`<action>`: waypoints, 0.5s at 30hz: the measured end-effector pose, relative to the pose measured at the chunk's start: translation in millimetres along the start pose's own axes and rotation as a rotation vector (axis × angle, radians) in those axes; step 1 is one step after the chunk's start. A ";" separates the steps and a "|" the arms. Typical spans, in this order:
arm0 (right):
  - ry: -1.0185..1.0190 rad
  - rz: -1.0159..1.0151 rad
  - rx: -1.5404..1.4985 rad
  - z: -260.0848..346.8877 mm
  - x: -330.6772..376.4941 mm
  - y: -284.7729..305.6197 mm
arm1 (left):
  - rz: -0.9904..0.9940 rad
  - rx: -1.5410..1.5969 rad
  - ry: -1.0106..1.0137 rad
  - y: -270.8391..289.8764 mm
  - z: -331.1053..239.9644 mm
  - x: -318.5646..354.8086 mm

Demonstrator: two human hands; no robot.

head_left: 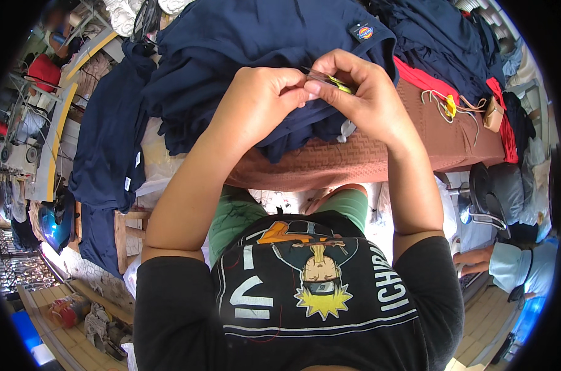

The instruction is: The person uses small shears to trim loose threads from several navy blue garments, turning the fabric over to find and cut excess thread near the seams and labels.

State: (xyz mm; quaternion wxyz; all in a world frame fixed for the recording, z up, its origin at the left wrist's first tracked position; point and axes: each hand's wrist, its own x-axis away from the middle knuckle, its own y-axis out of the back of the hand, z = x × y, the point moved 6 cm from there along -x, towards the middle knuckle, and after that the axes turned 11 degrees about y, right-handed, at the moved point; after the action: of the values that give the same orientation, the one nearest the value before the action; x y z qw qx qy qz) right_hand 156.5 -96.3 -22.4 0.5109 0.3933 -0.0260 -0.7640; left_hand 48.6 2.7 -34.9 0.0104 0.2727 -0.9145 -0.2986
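Both my hands meet over a navy garment (pixel 249 37) heaped in front of me. My right hand (pixel 370 93) is closed round a small tool with a yellow-green part and a dark pointed tip, which looks like thread snips (pixel 341 85). Thumb and fingertips of my left hand (pixel 259 96) are pinched together beside the tool's tip; what they hold is too small to make out. A dark label with a round coloured emblem (pixel 363 31) shows on the garment beyond my right hand. Below my right wrist a small whitish piece (pixel 346 131) hangs at the cloth's edge.
A brown patterned cover (pixel 342 157) drapes the table. On its right lie red cloth (pixel 425 77), a yellow item with cords (pixel 448 106) and another navy garment (pixel 438 37). More navy cloth (pixel 110 130) hangs left, near a sewing machine (pixel 21 157). A person's leg (pixel 475 260) shows at right.
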 end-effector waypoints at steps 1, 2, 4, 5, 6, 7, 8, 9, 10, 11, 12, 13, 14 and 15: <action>-0.025 0.020 -0.013 1.3 -0.4 2.4 | 0.012 0.027 0.010 0.9 0.1 -0.5; 0.008 0.011 0.000 3.2 -0.7 7.0 | 0.024 0.054 0.020 2.8 -0.4 -0.7; 0.075 -0.004 0.027 5.7 -1.1 16.9 | 0.047 0.106 0.024 4.4 1.6 -2.1; 0.024 -0.006 -0.022 3.7 1.5 20.5 | 0.058 0.131 0.020 4.4 3.5 -3.3; 0.008 0.029 0.005 3.2 3.7 24.1 | 0.074 0.156 0.015 4.0 4.9 -3.4; -0.007 0.064 0.032 2.7 5.6 28.1 | 0.080 0.171 0.007 5.2 4.1 -2.6; -0.022 0.099 0.059 3.0 6.5 30.1 | 0.086 0.185 0.000 7.3 2.1 -1.6; -0.061 0.118 0.069 4.2 7.9 31.2 | 0.091 0.198 -0.009 8.3 0.4 -1.5; -0.052 0.135 0.075 6.4 8.0 30.4 | 0.095 0.204 -0.015 8.2 0.2 -1.4; -0.043 0.152 0.082 8.3 7.7 28.7 | 0.098 0.211 -0.021 7.9 0.0 -1.2; -0.033 0.170 0.087 10.5 6.8 26.5 | 0.100 0.216 -0.027 8.1 -0.4 -0.9; -0.040 0.176 0.087 12.2 5.6 25.0 | 0.103 0.225 -0.030 8.2 -0.9 -0.8; -0.047 0.182 0.087 13.9 4.3 23.3 | 0.105 0.235 -0.033 8.1 -1.5 -0.8; -0.054 0.188 0.088 14.9 3.5 21.7 | 0.108 0.245 -0.036 7.8 -2.1 -0.7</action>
State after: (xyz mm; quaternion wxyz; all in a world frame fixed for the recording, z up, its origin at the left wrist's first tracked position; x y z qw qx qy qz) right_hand 163.0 -114.8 -4.5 0.5616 0.3902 -0.1101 -0.7212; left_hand 45.7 7.2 -28.8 -0.0234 0.2169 -0.9575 -0.1888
